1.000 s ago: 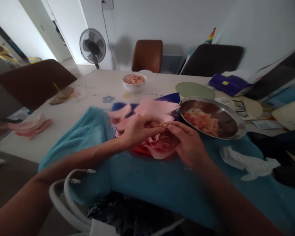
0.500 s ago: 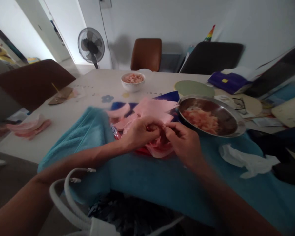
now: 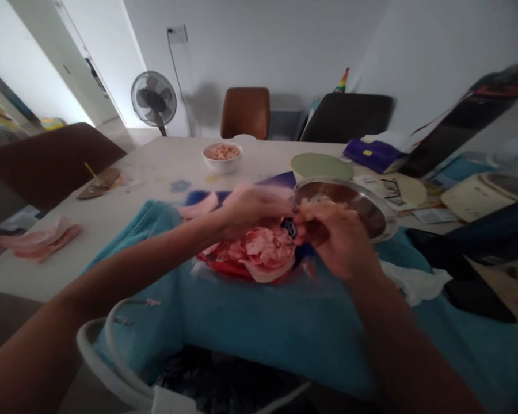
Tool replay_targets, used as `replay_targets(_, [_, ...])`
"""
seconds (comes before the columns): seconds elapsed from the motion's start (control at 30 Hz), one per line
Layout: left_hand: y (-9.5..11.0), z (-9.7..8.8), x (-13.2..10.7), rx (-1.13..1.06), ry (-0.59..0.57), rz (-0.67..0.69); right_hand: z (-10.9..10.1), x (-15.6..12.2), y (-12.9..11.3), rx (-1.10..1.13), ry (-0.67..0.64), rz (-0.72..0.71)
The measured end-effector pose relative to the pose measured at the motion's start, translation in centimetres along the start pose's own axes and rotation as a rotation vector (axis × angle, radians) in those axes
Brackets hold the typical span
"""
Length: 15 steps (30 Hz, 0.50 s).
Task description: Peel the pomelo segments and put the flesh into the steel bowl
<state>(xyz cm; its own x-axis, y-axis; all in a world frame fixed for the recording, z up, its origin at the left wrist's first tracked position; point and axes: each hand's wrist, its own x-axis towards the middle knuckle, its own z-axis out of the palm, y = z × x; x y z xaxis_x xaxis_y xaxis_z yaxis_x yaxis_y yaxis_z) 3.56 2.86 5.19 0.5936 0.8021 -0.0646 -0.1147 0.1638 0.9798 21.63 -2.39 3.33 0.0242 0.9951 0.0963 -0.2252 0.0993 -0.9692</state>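
My left hand (image 3: 256,207), blurred by motion, reaches over a pile of pink membranes and peel (image 3: 265,250), its fingertips pinched together. They meet the fingers of my right hand (image 3: 339,233), closed beside the near left rim of a steel bowl (image 3: 377,204). Between the fingertips is a small reddish pomelo piece (image 3: 301,229), mostly hidden. The pile lies on a red and blue plastic wrapper (image 3: 228,270) spread over a teal towel (image 3: 259,310). Pale pink peel (image 3: 201,206) sticks out left of my left hand. My hands partly cover the steel bowl.
A white bowl of pink pulp (image 3: 223,163) stands farther back, near a green round lid or plate (image 3: 322,167). More peel (image 3: 43,238) lies at the left. Crumpled tissue (image 3: 416,282) and a black phone-like slab (image 3: 461,276) are at right. White cables (image 3: 107,351) hang in front.
My hands have shifted right, toward the steel bowl. More of the membrane pile shows beneath my left hand. The camera view has tilted up and turned slightly right.
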Motion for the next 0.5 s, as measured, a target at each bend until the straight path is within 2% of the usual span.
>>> replay_targets(0.13, [1.5,1.9,5.3,0.197,-0.103,-0.020,-3.8,1.6,-1.5,-0.124,0.419,-0.356])
replay_targets(0.23, [1.1,3.5,9.2,0.432,-0.138,0.045,-7.2,3.1,-1.5,-0.286,0.568,-0.426])
replay_targets(0.37, [0.3,4.8,11.8,0.622,-0.187,0.155,-9.8,4.1,-1.2,-0.500,0.657,-0.420])
replay_targets(0.5, [0.4,4.5,11.8,0.614,-0.227,0.184,-9.9,4.2,-1.0,-0.524,0.676,-0.426])
